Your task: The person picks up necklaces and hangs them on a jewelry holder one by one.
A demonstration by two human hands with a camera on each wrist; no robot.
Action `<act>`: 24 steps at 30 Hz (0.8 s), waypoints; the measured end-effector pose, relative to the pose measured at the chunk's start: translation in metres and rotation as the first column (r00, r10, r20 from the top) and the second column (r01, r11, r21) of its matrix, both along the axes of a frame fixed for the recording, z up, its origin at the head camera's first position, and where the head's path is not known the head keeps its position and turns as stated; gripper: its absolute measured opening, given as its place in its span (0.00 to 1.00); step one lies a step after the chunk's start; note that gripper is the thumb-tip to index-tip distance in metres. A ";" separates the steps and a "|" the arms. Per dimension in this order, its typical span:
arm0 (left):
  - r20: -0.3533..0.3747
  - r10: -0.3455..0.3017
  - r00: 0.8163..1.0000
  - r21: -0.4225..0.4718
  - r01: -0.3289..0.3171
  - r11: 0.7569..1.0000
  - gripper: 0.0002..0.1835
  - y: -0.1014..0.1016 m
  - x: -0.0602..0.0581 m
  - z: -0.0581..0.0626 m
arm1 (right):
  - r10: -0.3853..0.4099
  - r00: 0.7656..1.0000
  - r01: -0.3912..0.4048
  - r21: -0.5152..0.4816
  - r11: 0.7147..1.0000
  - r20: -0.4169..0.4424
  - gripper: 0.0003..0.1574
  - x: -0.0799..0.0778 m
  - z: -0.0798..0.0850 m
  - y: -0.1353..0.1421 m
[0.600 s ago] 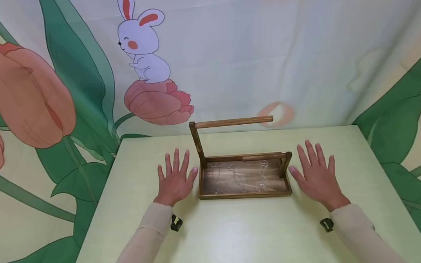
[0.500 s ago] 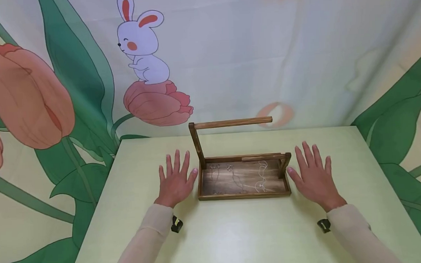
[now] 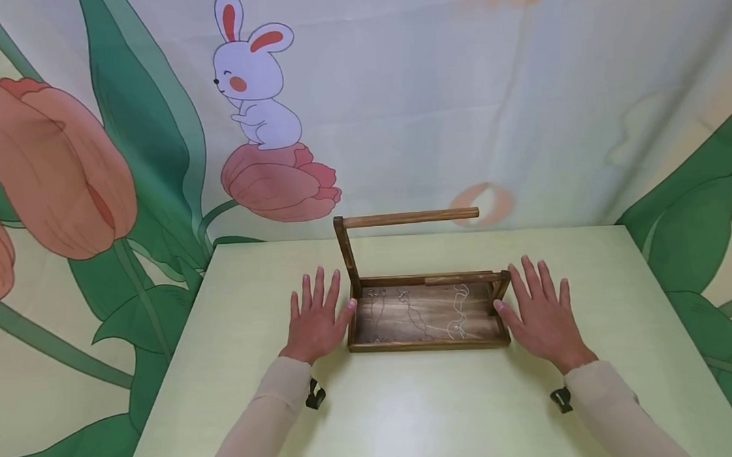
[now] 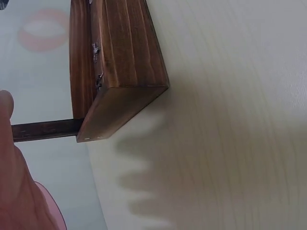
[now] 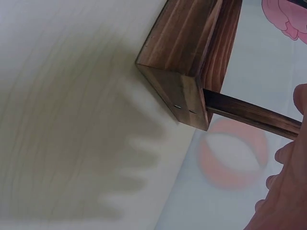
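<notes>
Head view, from the left: three printed tulips [image 3: 56,167] show on the creased backdrop [image 3: 398,131], one cut off by the picture's edge, one under a single white rabbit [image 3: 265,103]. My left hand [image 3: 315,326] has its fingers straight and spread apart, holding nothing; the thumb overlaps the left end of one wooden stand [image 3: 429,346], though I cannot tell whether it touches. That stand sits between my hands on the pale, wood-grained desk [image 3: 423,417]: a shallow tray with two posts, the left taller, and two bars, one per post. Several thin strands [image 3: 460,313] lie in the tray, too fine to count. At its right end, my right hand [image 3: 545,326] also holds nothing, fingers straight and apart, thumb overlapping the shorter post [image 3: 498,293], contact again unclear. Both wrist views cut off my hands and show their shadows falling on the desk.
</notes>
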State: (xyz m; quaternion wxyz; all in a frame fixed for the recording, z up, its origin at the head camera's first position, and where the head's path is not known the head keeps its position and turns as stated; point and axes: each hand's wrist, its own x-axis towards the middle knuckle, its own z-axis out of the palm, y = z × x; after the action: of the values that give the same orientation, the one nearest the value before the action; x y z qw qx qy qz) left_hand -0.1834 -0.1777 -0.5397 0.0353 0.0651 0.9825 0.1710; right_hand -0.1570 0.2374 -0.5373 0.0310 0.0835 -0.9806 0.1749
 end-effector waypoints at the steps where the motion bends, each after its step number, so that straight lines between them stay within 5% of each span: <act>1: -0.001 -0.002 1.000 -0.001 0.002 1.000 0.42 0.000 -0.001 -0.003 | 0.001 1.000 -0.001 -0.001 1.000 -0.001 0.52 0.000 -0.002 0.000; 24: 0.001 -0.052 0.999 0.073 0.052 0.996 0.38 -0.003 -0.013 -0.043 | 0.011 0.999 -0.011 -0.001 1.000 0.050 0.52 -0.002 -0.024 0.000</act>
State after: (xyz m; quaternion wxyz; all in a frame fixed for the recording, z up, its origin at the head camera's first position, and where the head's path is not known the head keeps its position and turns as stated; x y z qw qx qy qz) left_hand -0.1965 -0.1805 -0.5830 0.0386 0.0917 0.9736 0.2057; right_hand -0.1592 0.2375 -0.5616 0.0056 0.0847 -0.9805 0.1774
